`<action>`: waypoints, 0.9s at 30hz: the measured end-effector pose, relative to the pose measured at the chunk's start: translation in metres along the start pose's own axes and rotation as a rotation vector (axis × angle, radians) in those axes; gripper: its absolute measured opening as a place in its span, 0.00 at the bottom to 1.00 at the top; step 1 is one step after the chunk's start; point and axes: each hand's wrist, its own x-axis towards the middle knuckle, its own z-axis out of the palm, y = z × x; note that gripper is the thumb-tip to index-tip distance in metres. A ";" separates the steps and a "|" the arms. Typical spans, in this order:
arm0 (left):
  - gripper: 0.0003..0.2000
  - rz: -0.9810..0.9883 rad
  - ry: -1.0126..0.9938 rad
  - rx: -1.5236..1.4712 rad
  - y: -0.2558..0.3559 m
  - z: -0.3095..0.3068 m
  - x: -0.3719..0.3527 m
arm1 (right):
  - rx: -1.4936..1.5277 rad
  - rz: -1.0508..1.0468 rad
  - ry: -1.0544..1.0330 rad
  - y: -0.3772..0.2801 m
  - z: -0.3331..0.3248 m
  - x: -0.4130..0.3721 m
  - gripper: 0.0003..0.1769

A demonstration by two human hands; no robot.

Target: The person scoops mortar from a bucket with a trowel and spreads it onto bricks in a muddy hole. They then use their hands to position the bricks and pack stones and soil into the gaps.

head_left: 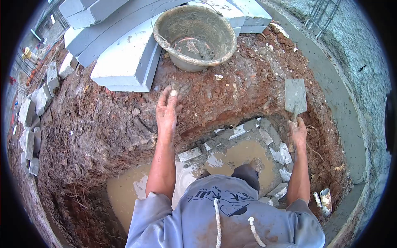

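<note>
Right hand (297,131) is wrapped round the trowel (295,96) handle, blade pointing up at about 2 o'clock. Left hand (167,108) is empty, fingers a bit spread, just below the mucky bucket (190,61), which sits near 12 on the dirt (248,82).

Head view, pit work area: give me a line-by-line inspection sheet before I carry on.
Surface: uneven reddish soil; muddy water in the pit.
Job's things: trowel raised, blade away from the wearer; bucket upright, wet grey residue inside; pale blocks stacked beside it.
Clutter: broken pipe pieces at right; rough block pieces at far left.
Hands: left hand holds nothing; right hand grips the trowel handle.
Cables: nothing seen.
Surroundings: curved grey wall, steel bars.
</note>
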 end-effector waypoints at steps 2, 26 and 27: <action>0.33 0.082 0.050 -0.036 0.017 0.011 0.043 | -0.084 -0.244 0.104 -0.051 -0.018 -0.007 0.24; 0.32 0.672 -0.119 0.096 -0.015 0.100 0.101 | -1.219 -0.513 -0.466 -0.261 0.184 0.027 0.19; 0.31 0.639 -0.123 0.105 -0.023 0.102 0.099 | -1.069 -0.448 -0.528 -0.255 0.195 0.018 0.18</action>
